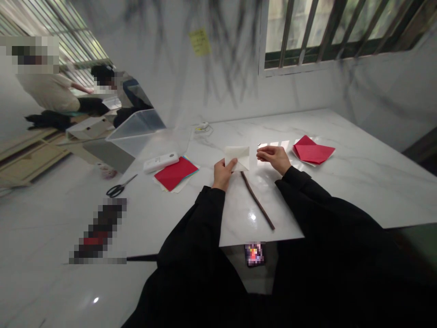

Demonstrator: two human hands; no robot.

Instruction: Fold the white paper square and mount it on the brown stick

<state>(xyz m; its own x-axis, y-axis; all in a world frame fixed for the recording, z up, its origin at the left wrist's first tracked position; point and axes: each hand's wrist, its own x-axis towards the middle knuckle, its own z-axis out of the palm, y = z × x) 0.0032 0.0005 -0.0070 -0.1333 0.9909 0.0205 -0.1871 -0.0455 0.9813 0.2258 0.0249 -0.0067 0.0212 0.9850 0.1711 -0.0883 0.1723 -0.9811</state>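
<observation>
The left hand (223, 174) pinches the lower left corner of a folded white paper (237, 157), held just above the desk (358, 168). At its 3 o'clock the right hand (274, 157) hovers, fingers pressed together, holding nothing visible. The paper looks light, thin and easily creased; edges and corners seem the best hold. A brown stick (256, 200) lies at 6 o'clock.

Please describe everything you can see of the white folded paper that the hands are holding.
The white folded paper looks thin and cream-white, with a diagonal crease and a flap near its lower right. It is held just above the marble table, over the end of a dark stick. The left hand pinches its lower left corner; the right hand is beside its right edge.
</observation>
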